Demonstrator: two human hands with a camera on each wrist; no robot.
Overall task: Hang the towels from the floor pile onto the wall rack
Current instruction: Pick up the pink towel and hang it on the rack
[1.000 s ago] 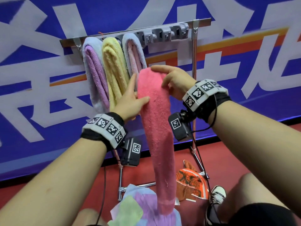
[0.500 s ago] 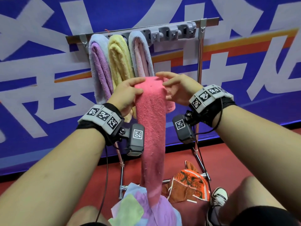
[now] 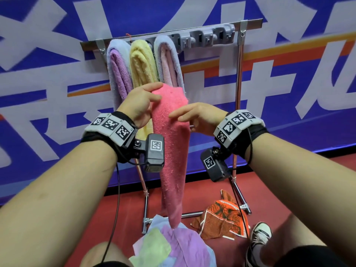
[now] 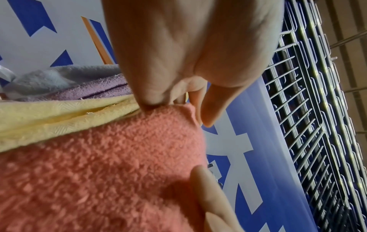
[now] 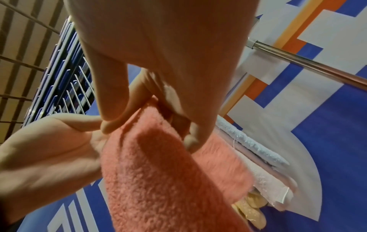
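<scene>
A pink towel (image 3: 171, 143) hangs folded in front of the rack, and its lower tip reaches the floor pile (image 3: 181, 245). My left hand (image 3: 148, 99) grips the towel's top fold; in the left wrist view my left hand (image 4: 178, 100) pinches the pink towel (image 4: 99, 172). My right hand (image 3: 185, 116) holds the towel lower on its right side. The right wrist view shows my right hand (image 5: 151, 119) with the thumb in front and the fingers behind the pink towel (image 5: 168, 172). The rack bar (image 3: 250, 22) carries a lilac towel (image 3: 117, 72), a yellow towel (image 3: 141, 68) and a pale blue-pink towel (image 3: 167, 62).
Grey clips (image 3: 208, 38) on the bar's right part hold nothing. An orange patterned cloth (image 3: 221, 216) lies by the rack's right foot, next to my shoe (image 3: 260, 234). The rack's legs (image 3: 238, 105) stand on red floor before a blue banner wall.
My left hand went from lying flat against the towel's side to gripping its top fold. My right hand left the top and slid lower on the right edge. The towel rose slightly.
</scene>
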